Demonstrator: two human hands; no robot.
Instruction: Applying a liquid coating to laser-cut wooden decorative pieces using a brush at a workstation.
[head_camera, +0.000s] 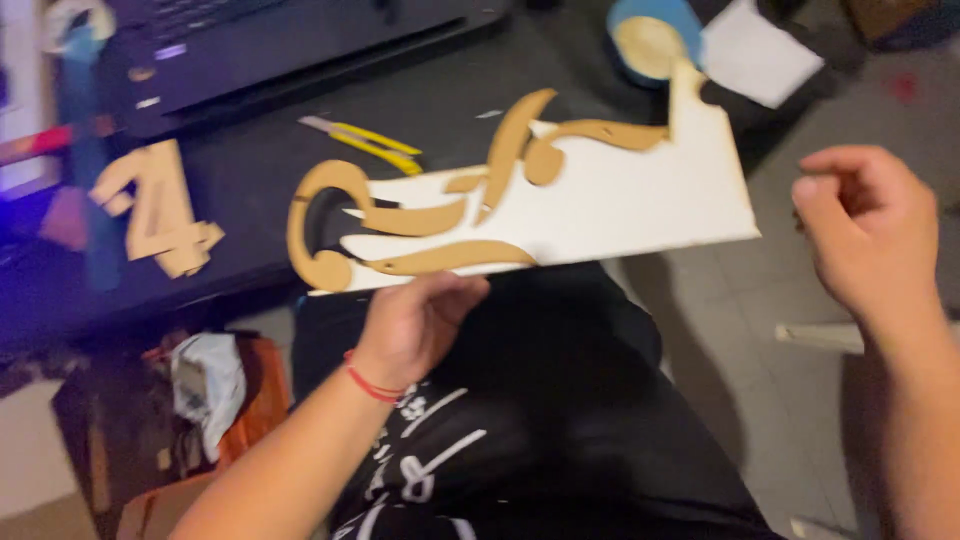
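Note:
My left hand (415, 320) grips the near edge of a flat white board (620, 200) and holds it level above my lap. Curved tan cardboard pieces (440, 258) lie stuck on the board's left half, forming swirling shapes. My right hand (868, 228) hovers to the right of the board, apart from it, with fingers loosely curled and nothing in them. A red string bracelet circles my left wrist.
A dark desk (250, 190) stands at the back with a laptop (280, 40), a yellow utility knife (365, 142), a tan cardboard cut-out digit (160, 210) and a blue tape roll (650, 40). White paper (760, 55) lies far right. A bag with clutter (215, 390) sits lower left on the tiled floor.

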